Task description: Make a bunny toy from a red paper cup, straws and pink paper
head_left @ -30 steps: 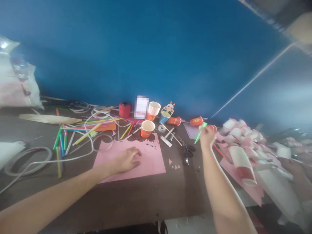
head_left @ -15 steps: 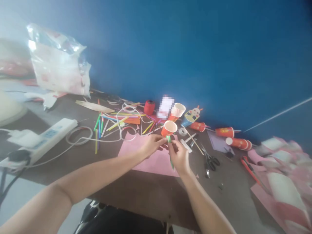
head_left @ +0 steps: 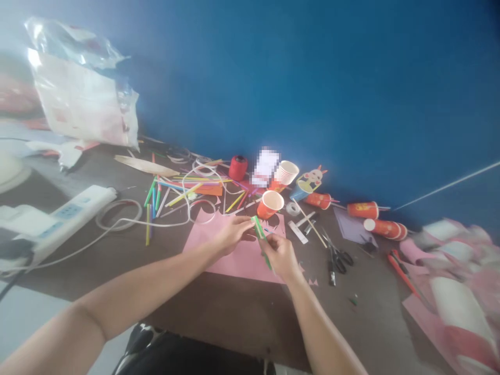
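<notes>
Orange cup (head_left: 267,210) just beyond the hands (head_left: 234,234) (head_left: 283,255), black scissors (head_left: 335,253) at right.

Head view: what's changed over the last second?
The right hand has moved left from beside the lying red cups, bringing the slim green object over the pink sheet. The left hand, then over that sheet, now has its fingertips at the object's far end. The camera has turned too. Unchanged: upright orange paper cup, scissors.
</notes>
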A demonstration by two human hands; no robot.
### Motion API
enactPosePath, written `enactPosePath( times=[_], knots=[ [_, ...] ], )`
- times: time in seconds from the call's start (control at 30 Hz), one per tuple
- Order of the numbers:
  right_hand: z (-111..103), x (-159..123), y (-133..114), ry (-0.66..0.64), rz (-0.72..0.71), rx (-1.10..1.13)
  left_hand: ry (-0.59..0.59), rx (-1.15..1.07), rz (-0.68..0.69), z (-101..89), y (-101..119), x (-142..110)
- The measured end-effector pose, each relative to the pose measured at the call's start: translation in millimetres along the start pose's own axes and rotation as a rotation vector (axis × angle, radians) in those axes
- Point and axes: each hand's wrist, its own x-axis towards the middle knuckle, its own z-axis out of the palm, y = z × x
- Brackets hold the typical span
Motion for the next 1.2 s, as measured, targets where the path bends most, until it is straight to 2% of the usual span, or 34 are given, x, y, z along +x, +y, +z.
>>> enactPosePath(
  times=[0.07, 0.27, 0.47, 0.63, 0.83, 1.03, 1.13, 1.2],
  knots=[
    [2.1, 0.5, 2.7, -0.070, 0.046, 0.024, 0.007, -0.018, -0.025, -2.4, 0.2, 0.4],
    [11.1, -2.3, 4.5, -0.159, 0.134, 0.105, 0.114, 0.050, -0.071, -8.4, -1.5, 2.1],
    [12.2, -4.9, 2.7, -0.342, 0.282, 0.407, 0.136, 0.036, -0.085, -8.7, 1.6, 3.0],
    [13.6, -5.6, 5.1, -0.370, 0.353, 0.534, 0.124, 0.038, -0.138, -10.8, 1.9, 3.8],
    [11.8, -3.8, 11.0, -0.421, 0.405, 0.645, 0.031, -0.088, -0.188, -15.5, -2.0, 5.1],
    [17.5, -5.2, 6.6, -0.339, 0.378, 0.571, -0.146, -0.062, -0.115, -9.7, -5.3, -0.5],
    [4.6, -3.4, 3.7, -0.372, 0.297, 0.423, -0.083, -0.073, -0.098, -9.4, -6.0, -0.5],
    [-13.4, 0.6, 5.0, -0.293, 0.221, 0.249, -0.021, -0.101, -0.118, -10.7, -5.1, 0.5]
  ],
)
